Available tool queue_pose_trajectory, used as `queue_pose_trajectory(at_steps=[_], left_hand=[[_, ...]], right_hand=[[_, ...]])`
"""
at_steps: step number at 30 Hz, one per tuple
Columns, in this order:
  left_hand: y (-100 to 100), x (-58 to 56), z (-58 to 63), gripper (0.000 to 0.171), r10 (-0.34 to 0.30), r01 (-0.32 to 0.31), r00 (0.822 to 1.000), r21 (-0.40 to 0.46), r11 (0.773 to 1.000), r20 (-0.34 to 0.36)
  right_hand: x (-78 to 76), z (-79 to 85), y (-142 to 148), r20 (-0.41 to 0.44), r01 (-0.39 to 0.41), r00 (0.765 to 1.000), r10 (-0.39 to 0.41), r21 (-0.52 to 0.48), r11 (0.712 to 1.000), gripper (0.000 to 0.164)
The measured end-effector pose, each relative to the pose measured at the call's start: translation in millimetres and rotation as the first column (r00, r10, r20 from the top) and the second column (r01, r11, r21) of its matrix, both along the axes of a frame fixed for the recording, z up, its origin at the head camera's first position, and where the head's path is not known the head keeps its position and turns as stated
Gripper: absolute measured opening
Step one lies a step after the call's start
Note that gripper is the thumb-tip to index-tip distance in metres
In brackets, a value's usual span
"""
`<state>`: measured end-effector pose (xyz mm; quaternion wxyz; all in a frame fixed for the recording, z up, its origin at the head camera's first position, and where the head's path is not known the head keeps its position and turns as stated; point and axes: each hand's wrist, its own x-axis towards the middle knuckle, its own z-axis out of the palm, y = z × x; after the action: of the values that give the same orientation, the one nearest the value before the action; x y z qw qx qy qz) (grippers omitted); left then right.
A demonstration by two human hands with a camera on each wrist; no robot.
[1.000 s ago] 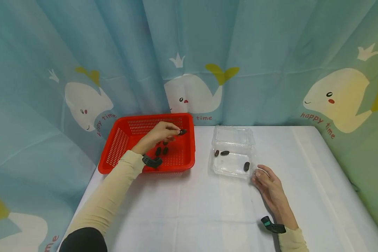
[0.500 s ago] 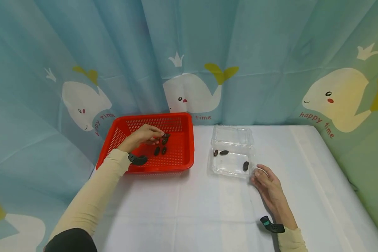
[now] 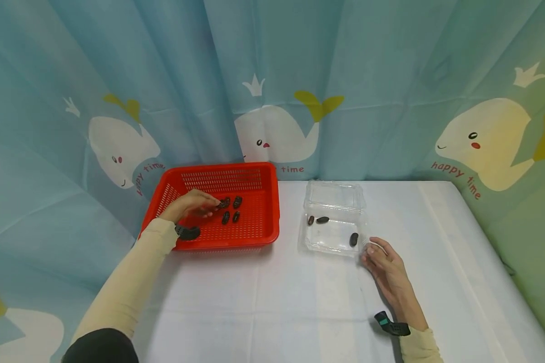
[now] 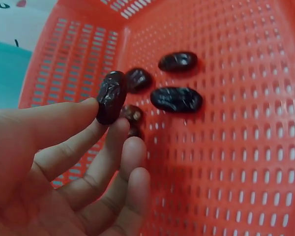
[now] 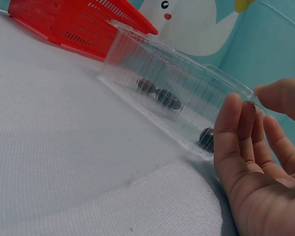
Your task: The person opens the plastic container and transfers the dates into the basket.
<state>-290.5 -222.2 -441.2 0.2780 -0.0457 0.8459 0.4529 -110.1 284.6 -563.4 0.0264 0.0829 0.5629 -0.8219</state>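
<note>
In the left wrist view, a dark wrinkled date (image 4: 112,97) is pinched between the thumb and fingers of my left hand (image 4: 83,162). The head view puts this left hand (image 3: 191,205) inside the red basket (image 3: 254,241). Several more dates lie on the basket floor just beyond the fingertips, one of them a glossy date (image 4: 177,100). My right hand (image 3: 387,264) holds the near right corner of a clear plastic box (image 3: 329,247), thumb over the rim and fingers against the outer wall. Three dates lie in the box, one (image 3: 353,239) close to that corner.
The box's clear lid (image 3: 336,195) stands folded back toward the curtain (image 3: 368,136). A white cloth (image 3: 295,302) covers the table. The basket is left of the box, with a strip of cloth between them.
My left hand has moved left and slightly nearer across the basket, carrying the date. More dates on the basket floor now show. The right hand stays on the box.
</note>
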Motion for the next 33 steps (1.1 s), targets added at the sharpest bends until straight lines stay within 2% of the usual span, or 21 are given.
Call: queue_pose_trajectory(at_steps=[11,15,22,31,33], left_hand=[[-14.8,2.8,-8.1,0.04,-0.006,0.005,0.999,0.025,1.0,0.037],[-18.0,3.0,-12.9,0.038,0.015,-0.016,0.999,0.031,0.999,0.036],[-19.7,5.3,-18.4,0.037,0.035,-0.034,0.999,0.043,0.998,-0.016],[-10.4,8.1,-15.2,0.03,0.071,-0.069,0.996,0.029,0.997,-0.048],[-9.8,9.0,-14.5,0.03,0.06,-0.059,0.996,0.03,0.998,-0.059]], right_hand=[[0.6,0.6,1.0,-0.005,-0.007,1.0,0.007,0.006,1.0,0.029],[0.1,1.0,1.5,-0.013,-0.013,1.0,0.013,0.002,1.0,0.028],[0.7,-0.1,0.5,0.007,0.009,1.0,-0.009,0.02,1.0,0.029],[0.9,0.5,-0.1,0.008,0.014,1.0,-0.014,0.049,0.999,0.031],[0.8,0.3,-0.3,0.012,0.014,1.0,-0.015,0.059,0.998,0.031]])
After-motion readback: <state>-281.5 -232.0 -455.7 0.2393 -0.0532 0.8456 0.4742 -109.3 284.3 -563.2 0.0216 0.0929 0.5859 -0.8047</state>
